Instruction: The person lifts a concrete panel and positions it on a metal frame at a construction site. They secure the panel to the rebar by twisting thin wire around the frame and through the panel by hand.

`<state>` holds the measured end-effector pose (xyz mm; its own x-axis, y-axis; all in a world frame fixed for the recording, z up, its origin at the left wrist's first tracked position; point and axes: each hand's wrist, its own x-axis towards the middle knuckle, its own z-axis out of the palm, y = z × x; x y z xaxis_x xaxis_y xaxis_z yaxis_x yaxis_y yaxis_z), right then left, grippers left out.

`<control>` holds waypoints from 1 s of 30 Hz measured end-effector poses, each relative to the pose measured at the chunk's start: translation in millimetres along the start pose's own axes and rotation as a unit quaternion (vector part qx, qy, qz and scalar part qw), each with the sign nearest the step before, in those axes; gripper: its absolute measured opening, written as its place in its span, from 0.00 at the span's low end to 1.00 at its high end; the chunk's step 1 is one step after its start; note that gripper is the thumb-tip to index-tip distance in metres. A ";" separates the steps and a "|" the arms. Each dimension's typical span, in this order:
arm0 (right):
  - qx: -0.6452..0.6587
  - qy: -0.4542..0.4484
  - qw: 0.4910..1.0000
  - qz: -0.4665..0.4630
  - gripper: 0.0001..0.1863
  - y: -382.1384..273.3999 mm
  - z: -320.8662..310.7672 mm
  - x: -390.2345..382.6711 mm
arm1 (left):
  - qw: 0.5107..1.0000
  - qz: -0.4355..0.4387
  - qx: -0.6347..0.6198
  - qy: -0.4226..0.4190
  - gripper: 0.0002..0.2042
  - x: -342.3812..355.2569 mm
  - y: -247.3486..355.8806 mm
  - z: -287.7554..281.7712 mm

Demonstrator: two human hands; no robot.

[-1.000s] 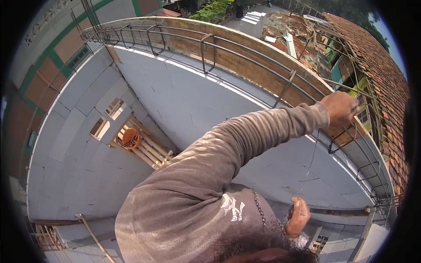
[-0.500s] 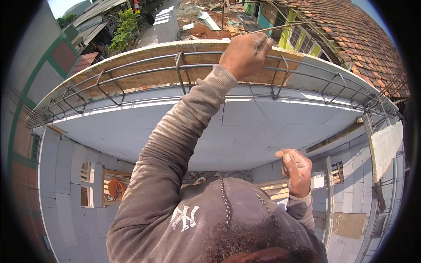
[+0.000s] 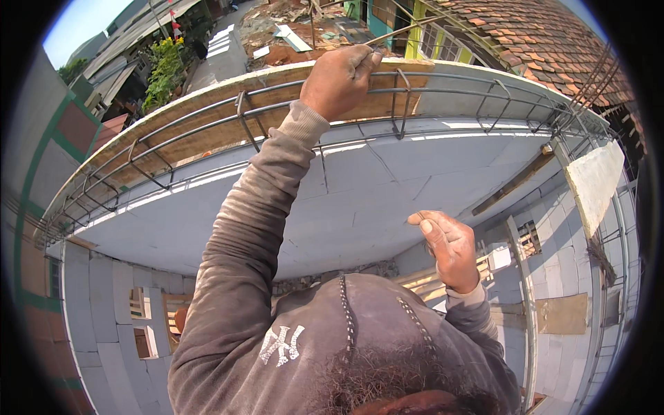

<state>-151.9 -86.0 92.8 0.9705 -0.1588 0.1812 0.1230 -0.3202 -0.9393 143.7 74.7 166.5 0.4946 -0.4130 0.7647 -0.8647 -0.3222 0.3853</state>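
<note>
My left hand (image 3: 339,79) is closed in a fist at the top of the steel rebar cage (image 3: 277,107), beside the upper edge of the wooden formwork board (image 3: 207,124). Whatever its fingers grip is hidden; a thin stick (image 3: 398,31) shows just beyond the knuckles, and I cannot tell whether it is held. Lower and to the right, my right hand (image 3: 449,249) is raised in front of my chest. Its thumb and bent fingers come together in a pinch, with a thin dark sliver at the fingertips too small to name.
Below the cage stands a pale block wall (image 3: 373,180). A grey board (image 3: 596,183) leans by upright bars at the right corner. Block walls with window openings (image 3: 142,321) lie below left. Past the formwork are rubble (image 3: 270,28) and a tiled roof (image 3: 546,41).
The view has swung, so the cage and wall appear shifted left and tilted. My right hand is raised higher with its fingers less curled. My left hand stays at the cage top.
</note>
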 end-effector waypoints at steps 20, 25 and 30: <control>-0.036 0.020 0.999 -0.014 0.17 17.8 6.5 -16.0 | 0.962 0.197 0.169 -0.084 0.10 -4.3 -7.5 -1.2; -0.024 -0.028 0.996 0.085 0.17 27.2 1.3 -30.8 | 0.983 0.137 0.082 -0.095 0.11 -6.0 -6.9 0.8; -0.077 -0.033 0.995 0.052 0.16 50.2 7.0 -31.8 | 0.984 0.133 0.068 -0.093 0.11 -4.4 -11.5 2.8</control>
<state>-175.2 -90.5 37.9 0.9885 -0.1384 0.0611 -0.0071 -0.4462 -0.8949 151.7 77.8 157.2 0.2700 -0.6431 0.7166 -0.9525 -0.2870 0.1014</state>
